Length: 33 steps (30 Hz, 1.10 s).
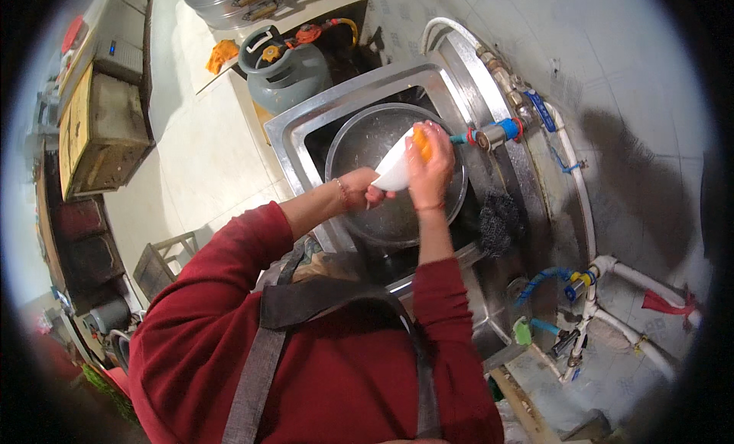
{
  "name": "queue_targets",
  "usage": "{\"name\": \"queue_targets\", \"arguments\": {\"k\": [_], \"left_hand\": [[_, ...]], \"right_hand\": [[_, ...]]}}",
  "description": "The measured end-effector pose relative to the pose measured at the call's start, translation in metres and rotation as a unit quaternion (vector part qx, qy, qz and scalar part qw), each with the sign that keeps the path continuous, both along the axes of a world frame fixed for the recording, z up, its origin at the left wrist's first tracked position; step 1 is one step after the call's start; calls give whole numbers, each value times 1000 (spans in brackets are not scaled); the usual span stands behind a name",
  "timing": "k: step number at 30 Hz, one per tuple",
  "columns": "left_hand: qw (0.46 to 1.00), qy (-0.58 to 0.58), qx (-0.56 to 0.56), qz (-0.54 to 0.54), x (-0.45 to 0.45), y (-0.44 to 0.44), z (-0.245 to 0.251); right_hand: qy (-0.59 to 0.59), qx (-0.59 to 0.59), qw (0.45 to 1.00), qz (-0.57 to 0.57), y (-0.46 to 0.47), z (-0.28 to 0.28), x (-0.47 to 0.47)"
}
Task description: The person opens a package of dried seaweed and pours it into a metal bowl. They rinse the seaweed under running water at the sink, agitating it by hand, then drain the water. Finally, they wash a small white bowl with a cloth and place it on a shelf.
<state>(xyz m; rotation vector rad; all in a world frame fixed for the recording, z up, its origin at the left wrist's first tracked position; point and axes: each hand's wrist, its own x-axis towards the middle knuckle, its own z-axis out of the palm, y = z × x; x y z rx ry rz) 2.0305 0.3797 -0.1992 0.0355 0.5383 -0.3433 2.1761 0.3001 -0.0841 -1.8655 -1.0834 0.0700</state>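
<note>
Above a round basin [332, 151] set in the stainless steel sink [298, 128], a white bowl [392, 167] is held tilted on its side. My left hand [362, 187] grips the bowl's lower left edge. Bent around an orange sponge or cloth [422, 143], my right hand [431, 167] presses at the bowl's upper right side and is slightly blurred. Its fingertips touch the bowl. What the basin contains is hard to make out.
Right of the basin, a tap [498, 135] joins white pipes [582, 214]. A dark scouring pad [500, 221] lies on the sink's right ledge. Beyond the sink's far left corner stands a grey gas cylinder [287, 77]. A wooden stool [163, 263] is at left.
</note>
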Motion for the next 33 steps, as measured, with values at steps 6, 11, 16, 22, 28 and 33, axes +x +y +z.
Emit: {"name": "queue_targets", "arguments": {"k": [6, 11, 16, 22, 28, 33], "left_hand": [[974, 24, 214, -70, -14, -39, 28], [982, 23, 178, 53, -7, -30, 18], [830, 147, 531, 88, -2, -14, -13], [682, 210, 690, 122, -10, -18, 11], [825, 144, 542, 70, -3, -58, 75], [861, -11, 500, -94, 19, -121, 110]], "right_hand": [[602, 8, 799, 11, -21, -66, 38], [786, 230, 572, -48, -51, -105, -47], [743, 97, 656, -92, -80, -120, -45], [285, -60, 954, -70, -140, -95, -24], [573, 319, 718, -231, -245, 38, 20], [622, 428, 648, -101, -287, 115, 68]]}}
